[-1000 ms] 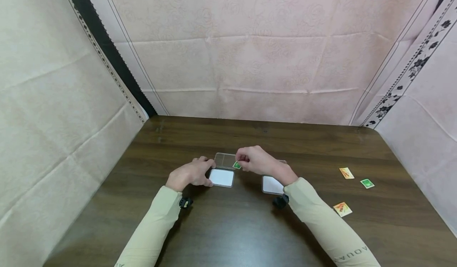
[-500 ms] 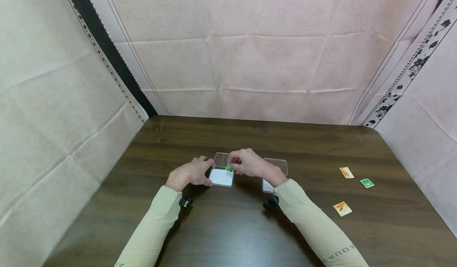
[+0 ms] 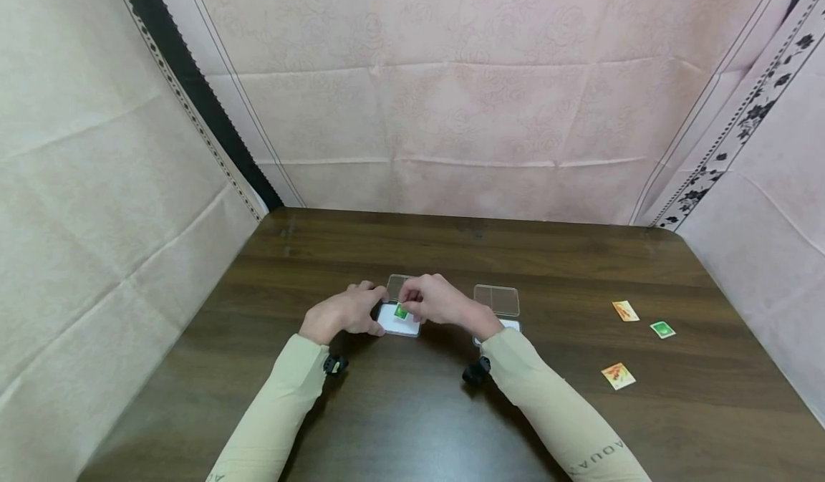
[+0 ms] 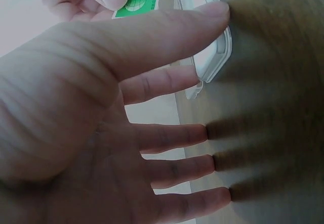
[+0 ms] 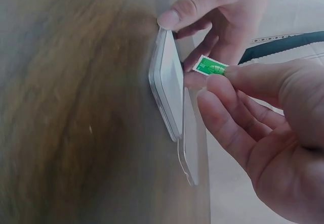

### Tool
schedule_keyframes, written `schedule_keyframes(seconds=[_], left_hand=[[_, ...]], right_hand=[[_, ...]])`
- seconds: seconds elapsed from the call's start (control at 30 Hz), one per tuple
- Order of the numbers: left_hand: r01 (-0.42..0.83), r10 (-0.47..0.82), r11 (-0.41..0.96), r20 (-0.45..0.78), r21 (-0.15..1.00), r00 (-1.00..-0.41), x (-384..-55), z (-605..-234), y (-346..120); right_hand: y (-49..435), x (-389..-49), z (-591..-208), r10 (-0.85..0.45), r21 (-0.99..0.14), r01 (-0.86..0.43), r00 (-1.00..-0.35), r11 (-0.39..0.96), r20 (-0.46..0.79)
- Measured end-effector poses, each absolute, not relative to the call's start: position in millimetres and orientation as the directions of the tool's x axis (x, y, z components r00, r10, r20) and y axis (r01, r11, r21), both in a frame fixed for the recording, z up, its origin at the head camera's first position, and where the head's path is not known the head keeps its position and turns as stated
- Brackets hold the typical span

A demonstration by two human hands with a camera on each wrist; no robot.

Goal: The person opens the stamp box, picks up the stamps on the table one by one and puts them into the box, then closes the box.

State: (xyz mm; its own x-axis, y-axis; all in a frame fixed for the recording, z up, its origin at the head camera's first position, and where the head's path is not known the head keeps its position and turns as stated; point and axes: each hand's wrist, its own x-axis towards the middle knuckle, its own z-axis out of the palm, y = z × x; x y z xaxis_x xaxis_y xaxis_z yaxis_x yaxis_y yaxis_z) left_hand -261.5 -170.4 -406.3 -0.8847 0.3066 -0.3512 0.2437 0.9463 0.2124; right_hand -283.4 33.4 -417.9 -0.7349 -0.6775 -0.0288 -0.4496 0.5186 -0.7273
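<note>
My right hand [image 3: 433, 299] pinches a small green postage stamp [image 5: 208, 65] with perforated edges between thumb and forefinger. The stamp hangs close over the white pad of a small flat hinged plastic case [image 3: 404, 329], which lies with its clear lid [image 3: 394, 285] swung back. At the case's left side is my left hand [image 3: 344, 314]; its thumb [image 4: 202, 24] touches the near corner and its straight forefinger reaches the hinge side. The other left fingers [image 4: 177, 138] stretch out with their tips on the table. Part of the case's lid is hidden behind my right hand.
A second hinged case with a clear lid [image 3: 496, 300] stands uncovered to the right, partly behind my right wrist. Farther right on the wooden table [image 3: 548, 267] lie an orange stamp [image 3: 625, 311], a green stamp [image 3: 662, 330] and a larger orange stamp [image 3: 619, 376]. Cloth [image 3: 451, 109] hangs around the table.
My right hand has carried the green stamp left and nearer to me, from beside the lid to over the white pad. The left hand has stayed in place.
</note>
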Motion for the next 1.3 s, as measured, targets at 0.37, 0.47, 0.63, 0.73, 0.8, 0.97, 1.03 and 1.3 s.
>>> schedule_keyframes(seconds=[0.37, 0.47, 0.63, 0.73, 0.8, 0.97, 1.03, 1.3], left_hand=[[0.242, 0.305, 0.947, -0.362, 0.210, -0.881, -262.3, -406.6, -170.8], [0.240, 0.305, 0.947, -0.363, 0.213, -0.881, -262.1, -406.2, -170.5], [0.237, 0.306, 0.946, -0.366, 0.221, -0.879, -261.3, -406.1, -170.9], [0.238, 0.308, 0.945, -0.366, 0.224, -0.878, -261.0, -406.1, -171.5], [0.237, 0.307, 0.945, -0.369, 0.224, -0.877, -261.0, -405.8, -172.1], [0.231, 0.302, 0.947, -0.376, 0.222, -0.876, -260.7, -405.0, -172.7], [0.230, 0.301, 0.948, -0.377, 0.221, -0.876, -260.3, -405.1, -172.7], [0.239, 0.305, 0.947, -0.366, 0.215, -0.879, -259.3, -404.5, -171.9]], right_hand=[[17.3, -284.9, -426.7, -0.680, -0.752, -0.424, -0.732, 0.505, -0.044], [14.6, -286.0, -428.4, -0.684, -0.766, -0.413, -0.727, 0.494, -0.049], [11.6, -288.6, -432.1, -0.685, -0.769, -0.411, -0.727, 0.490, -0.048], [9.4, -290.5, -434.8, -0.687, -0.761, -0.425, -0.725, 0.489, -0.037], [7.9, -291.4, -435.9, -0.686, -0.756, -0.433, -0.727, 0.491, -0.030], [4.3, -292.5, -436.6, -0.674, -0.706, -0.474, -0.739, 0.526, -0.005], [2.8, -292.5, -436.9, -0.670, -0.673, -0.500, -0.743, 0.546, 0.008], [-2.1, -292.5, -440.0, -0.641, -0.605, -0.522, -0.767, 0.602, 0.024]])
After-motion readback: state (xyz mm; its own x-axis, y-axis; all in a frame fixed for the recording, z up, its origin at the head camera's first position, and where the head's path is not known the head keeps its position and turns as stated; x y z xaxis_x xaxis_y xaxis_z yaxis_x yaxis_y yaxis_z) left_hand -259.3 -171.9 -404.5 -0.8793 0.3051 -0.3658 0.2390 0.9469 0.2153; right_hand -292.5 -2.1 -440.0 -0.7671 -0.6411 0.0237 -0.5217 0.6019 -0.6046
